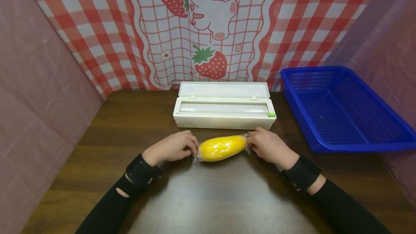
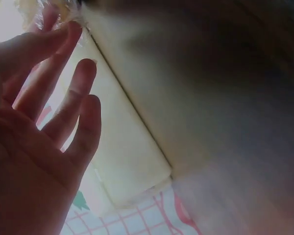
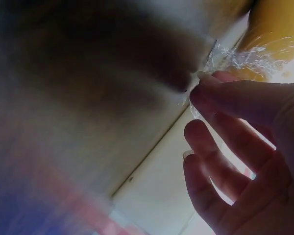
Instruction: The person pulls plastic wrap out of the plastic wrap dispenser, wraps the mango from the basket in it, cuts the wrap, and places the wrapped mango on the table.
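A smooth, oblong yellow fruit or vegetable (image 1: 222, 148) lies across the middle of the table, wrapped in clear plastic wrap. At its left end my left hand (image 1: 177, 146) pinches the gathered wrap between thumb and fingertip. In the left wrist view, that hand's other fingers (image 2: 83, 125) are loosely bent. My right hand (image 1: 269, 145) pinches the bunched tail of wrap at the other end. Crinkled plastic wrap (image 3: 250, 56) shows beside the thumb in the right wrist view. Just behind stands a white wrap dispenser (image 1: 225, 122), its lid raised and a roll visible inside.
A blue plastic basket (image 1: 300, 118) with perforated walls stands at the right, beside the dispenser. Brown wooden tabletop (image 1: 208, 198) extends in front of the hands. A red-and-white checked cloth (image 1: 97, 28) with strawberries hangs at the back, and pink cloth (image 1: 42, 82) hangs at the left.
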Demonstrator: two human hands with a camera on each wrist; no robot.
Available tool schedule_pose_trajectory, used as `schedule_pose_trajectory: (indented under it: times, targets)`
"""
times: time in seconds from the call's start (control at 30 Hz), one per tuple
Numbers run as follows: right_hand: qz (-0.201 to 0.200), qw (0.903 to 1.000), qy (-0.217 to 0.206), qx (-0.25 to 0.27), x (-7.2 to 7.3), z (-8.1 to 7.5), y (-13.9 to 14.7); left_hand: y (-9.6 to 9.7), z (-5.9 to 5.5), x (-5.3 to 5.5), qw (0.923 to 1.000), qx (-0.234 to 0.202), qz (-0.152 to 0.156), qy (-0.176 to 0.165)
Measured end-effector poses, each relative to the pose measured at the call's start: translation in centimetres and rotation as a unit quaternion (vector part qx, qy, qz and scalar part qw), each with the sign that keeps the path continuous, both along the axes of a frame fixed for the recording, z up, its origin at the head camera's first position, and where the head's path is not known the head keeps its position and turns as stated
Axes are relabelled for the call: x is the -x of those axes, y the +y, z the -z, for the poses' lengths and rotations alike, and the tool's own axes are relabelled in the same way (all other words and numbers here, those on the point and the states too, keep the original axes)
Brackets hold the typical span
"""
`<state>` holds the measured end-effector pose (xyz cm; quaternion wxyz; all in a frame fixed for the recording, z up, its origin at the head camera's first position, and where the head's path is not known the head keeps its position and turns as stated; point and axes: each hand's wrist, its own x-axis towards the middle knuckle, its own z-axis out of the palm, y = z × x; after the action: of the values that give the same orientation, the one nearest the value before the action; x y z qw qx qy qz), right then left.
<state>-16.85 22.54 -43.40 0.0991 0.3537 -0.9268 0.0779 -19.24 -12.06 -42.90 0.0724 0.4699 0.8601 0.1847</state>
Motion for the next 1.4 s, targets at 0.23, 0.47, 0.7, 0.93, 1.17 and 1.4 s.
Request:
schedule_pose_trajectory:
  times: [0.23, 0.47, 0.7, 0.93, 1.17, 1.4]
  targets:
    - [-0.015, 0.9992, -0.037, 0.000, -0.2, -0.1, 0.0, 0.5, -0.7, -1.1, 0.9980, -0.014, -0.038, -0.049]
    - [-0.017, 0.9981, -0.059, -0.001, -0.4, -0.1, -0.2, 1.1, -0.4, -1.3, 0.9923, -0.026, -0.107, -0.056]
    - [0.001, 0.9979, -0.064, 0.006, -0.5, -0.3, -0.4, 1.9, -1.9, -1.7, 0.9842, -0.020, -0.176, 0.007]
    - [0.007, 0.9982, -0.059, 0.002, -0.6, -0.5, -0.8, 4.7, -1.6, -2.6, 0.9889, 0.034, -0.141, 0.031]
    - [0.042, 0.9975, 0.035, 0.043, -1.0, -1.7, -1.2, 5.9, -1.3, -2.8, 0.9796, 0.062, -0.174, 0.078]
    - [-0.018, 0.9963, -0.036, 0.076, -1.1, -2.2, -3.0, 6.6, -2.6, -3.5, 0.9897, -0.001, -0.123, 0.073]
